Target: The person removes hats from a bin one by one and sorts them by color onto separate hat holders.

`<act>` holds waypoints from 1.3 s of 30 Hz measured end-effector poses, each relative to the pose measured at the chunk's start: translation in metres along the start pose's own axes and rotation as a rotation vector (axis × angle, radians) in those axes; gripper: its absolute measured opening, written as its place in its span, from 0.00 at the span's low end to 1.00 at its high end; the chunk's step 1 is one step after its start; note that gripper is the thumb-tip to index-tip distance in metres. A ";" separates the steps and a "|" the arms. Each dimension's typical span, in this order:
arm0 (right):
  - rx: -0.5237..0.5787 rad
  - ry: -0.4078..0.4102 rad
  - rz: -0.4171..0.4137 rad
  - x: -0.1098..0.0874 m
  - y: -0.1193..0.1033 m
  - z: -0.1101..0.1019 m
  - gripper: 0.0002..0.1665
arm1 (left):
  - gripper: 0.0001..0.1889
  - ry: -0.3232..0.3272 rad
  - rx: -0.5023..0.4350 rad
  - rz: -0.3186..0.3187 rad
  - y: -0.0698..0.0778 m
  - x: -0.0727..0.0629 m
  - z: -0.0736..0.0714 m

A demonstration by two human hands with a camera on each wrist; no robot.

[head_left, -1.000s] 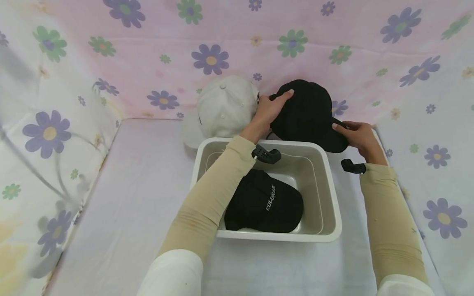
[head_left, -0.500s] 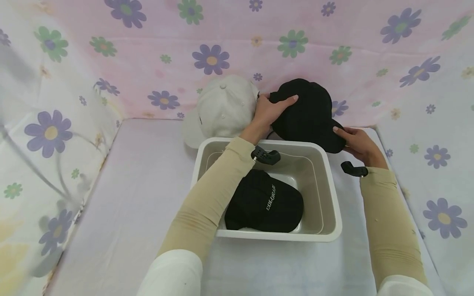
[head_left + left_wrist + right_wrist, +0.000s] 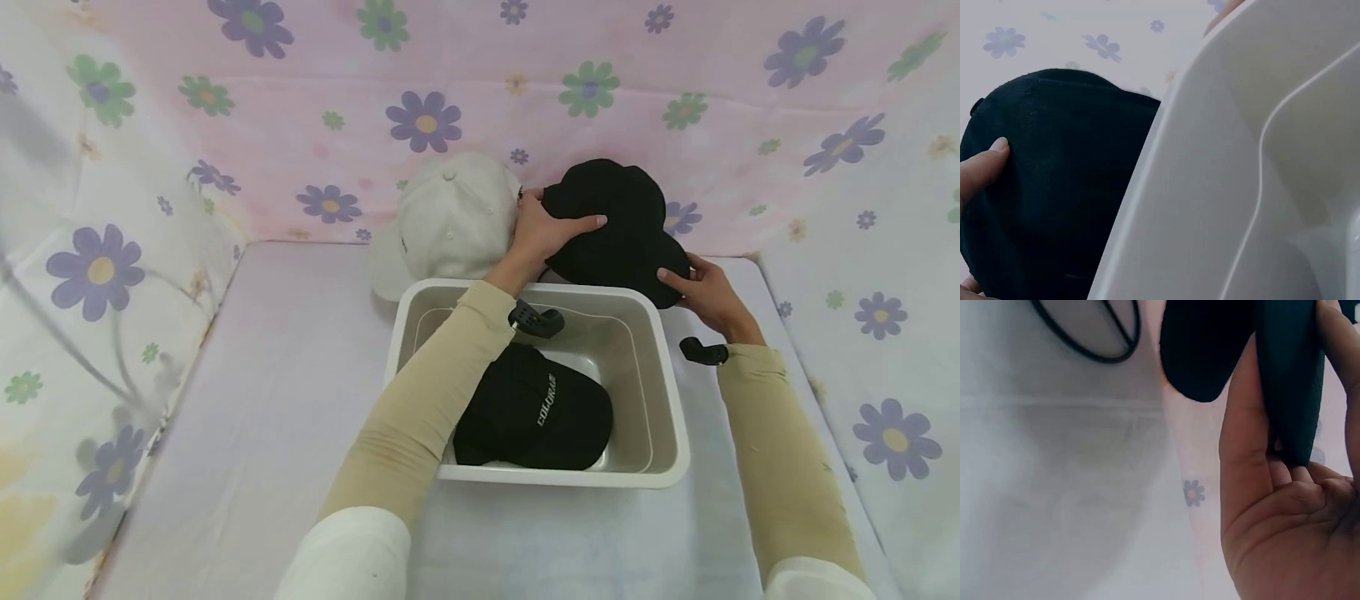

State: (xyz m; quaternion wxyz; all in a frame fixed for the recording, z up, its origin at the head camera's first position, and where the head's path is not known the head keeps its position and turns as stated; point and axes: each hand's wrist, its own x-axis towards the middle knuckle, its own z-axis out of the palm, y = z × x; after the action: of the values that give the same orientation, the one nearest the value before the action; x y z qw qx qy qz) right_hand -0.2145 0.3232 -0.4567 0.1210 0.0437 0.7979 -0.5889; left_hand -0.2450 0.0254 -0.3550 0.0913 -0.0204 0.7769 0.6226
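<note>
Behind the bin, a black baseball cap (image 3: 630, 217) is held between both hands, its brim toward the right. My left hand (image 3: 542, 229) grips the crown's left side, thumb lying on the front; its other fingers are mostly hidden behind the cap. My right hand (image 3: 712, 296) pinches the brim (image 3: 1291, 381) between thumb and fingers. In the left wrist view the plain crown (image 3: 1066, 175) fills the left part, beside the bin wall. Another black cap (image 3: 502, 421) with pale lettering lies inside the bin, partly covered by the left forearm.
An off-white plastic bin (image 3: 562, 477) stands in front of the held cap. A white cap (image 3: 457, 221) sits at the back, next to my left hand. A thin black loop (image 3: 1100, 359) appears in the right wrist view. Flowered cloth walls (image 3: 330, 133) enclose the table.
My right hand has moved a little left, bringing the brim inward and turning the black cap slightly. The left thumb has shifted down on the crown. The bin and white cap stay put.
</note>
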 end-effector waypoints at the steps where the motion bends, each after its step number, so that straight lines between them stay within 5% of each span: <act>1: -0.003 0.004 -0.008 0.000 0.000 0.000 0.47 | 0.52 0.005 0.011 0.004 0.000 0.000 0.001; 12: -0.061 0.006 -0.013 -0.001 -0.008 0.000 0.46 | 0.53 0.024 0.074 0.040 -0.003 -0.004 0.004; 19: -0.320 -0.004 0.092 -0.018 -0.034 0.006 0.52 | 0.52 -0.012 0.118 0.013 0.004 -0.009 0.001; 26: -0.496 -0.089 0.173 -0.040 -0.082 0.009 0.61 | 0.44 -0.103 0.529 -0.038 0.026 -0.018 -0.001; 30: -0.510 -0.094 0.127 -0.051 -0.105 0.012 0.60 | 0.44 -0.128 0.640 0.002 0.040 -0.027 -0.005; 39: -0.612 -0.047 0.047 -0.082 -0.143 0.024 0.59 | 0.46 -0.156 0.614 0.162 0.070 -0.058 -0.021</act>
State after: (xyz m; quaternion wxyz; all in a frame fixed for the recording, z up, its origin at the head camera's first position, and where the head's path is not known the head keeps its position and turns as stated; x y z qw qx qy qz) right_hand -0.1621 0.2636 -0.3101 0.1605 0.0100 0.9340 -0.3191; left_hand -0.2003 0.0158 -0.2730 0.1026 0.1175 0.9182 0.3642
